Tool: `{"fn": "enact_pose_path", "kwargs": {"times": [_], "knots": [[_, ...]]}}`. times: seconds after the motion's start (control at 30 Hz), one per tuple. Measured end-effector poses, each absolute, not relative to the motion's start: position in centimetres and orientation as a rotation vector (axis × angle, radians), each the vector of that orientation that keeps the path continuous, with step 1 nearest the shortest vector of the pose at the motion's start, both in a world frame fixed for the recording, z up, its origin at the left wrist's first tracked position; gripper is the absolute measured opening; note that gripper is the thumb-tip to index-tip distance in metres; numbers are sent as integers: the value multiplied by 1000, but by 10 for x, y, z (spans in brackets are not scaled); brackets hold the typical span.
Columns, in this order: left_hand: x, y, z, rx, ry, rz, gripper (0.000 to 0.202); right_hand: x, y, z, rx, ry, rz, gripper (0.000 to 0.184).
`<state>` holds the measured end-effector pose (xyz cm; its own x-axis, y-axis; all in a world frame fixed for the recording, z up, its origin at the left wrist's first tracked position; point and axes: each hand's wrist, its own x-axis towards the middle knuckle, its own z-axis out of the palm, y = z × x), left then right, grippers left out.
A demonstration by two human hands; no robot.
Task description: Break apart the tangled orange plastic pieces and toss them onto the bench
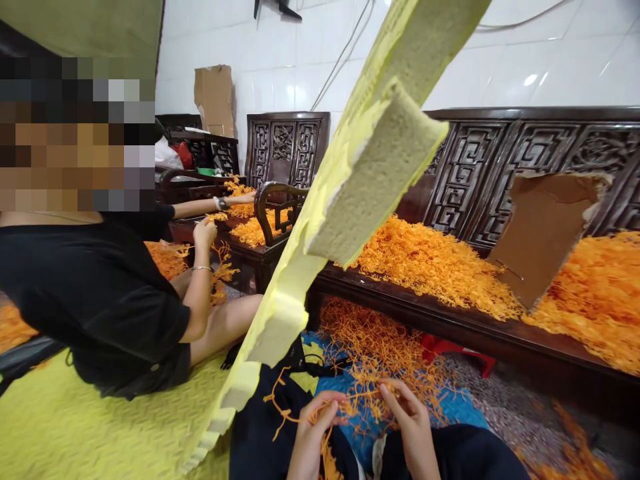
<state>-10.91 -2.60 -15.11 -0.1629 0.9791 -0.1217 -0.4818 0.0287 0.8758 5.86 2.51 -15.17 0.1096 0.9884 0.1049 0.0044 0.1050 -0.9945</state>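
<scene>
Low in front of me, my left hand (316, 423) pinches a thin orange branched plastic strand (361, 395) between thumb and fingers. My right hand (409, 419) has its fingertips closed on the same strand, a short way to the right. Between the two hands the strand runs nearly level. A knobbly loose end (284, 413) curls out left of my left hand, and more orange bits hang below that hand. Just beyond my hands lies a tangled heap of similar orange strands (380, 340), on and around a blue mat (463, 408).
A tall yellow foam mat edge (280, 293) slants across the view. At left a person in black (115, 300) sits handling orange pieces. Orange piles (420, 260) and torn cardboard (545, 233) lie on a carved wooden bench (480, 327). A red stool (465, 353) stands beneath.
</scene>
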Motion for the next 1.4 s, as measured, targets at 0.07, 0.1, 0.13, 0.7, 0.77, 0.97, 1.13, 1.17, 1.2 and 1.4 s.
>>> {"fn": "enact_pose_path", "kwargs": {"times": [0.07,0.1,0.13,0.7,0.77,0.97,1.13,1.17,1.2,1.4], "knots": [[-108,-28,-146,671,1005,1525,32,59,25,-151,-1182,-1195,1056,36],[-107,-29,-144,660,1005,1542,31,60,25,-151,-1179,-1199,1048,36],[-106,-29,-143,641,994,1556,30,60,25,-151,-1174,-1197,1039,35],[-87,-34,-153,612,379,1211,48,60,19,-149,-1127,-1234,1126,33],[-86,-37,-149,684,402,1178,55,58,19,-147,-1125,-1217,1114,34],[-74,-35,-160,963,628,1140,67,60,20,-150,-1147,-1133,1114,35],[-66,-33,-172,1024,680,1189,70,69,19,-153,-1125,-1108,1080,30],[-66,-33,-172,998,698,1184,69,69,18,-153,-1118,-1097,1075,29],[-66,-33,-170,970,714,1180,67,68,17,-153,-1113,-1078,1072,29],[-64,-29,-171,708,687,1335,70,48,17,-160,-1082,-738,1014,27]]}}
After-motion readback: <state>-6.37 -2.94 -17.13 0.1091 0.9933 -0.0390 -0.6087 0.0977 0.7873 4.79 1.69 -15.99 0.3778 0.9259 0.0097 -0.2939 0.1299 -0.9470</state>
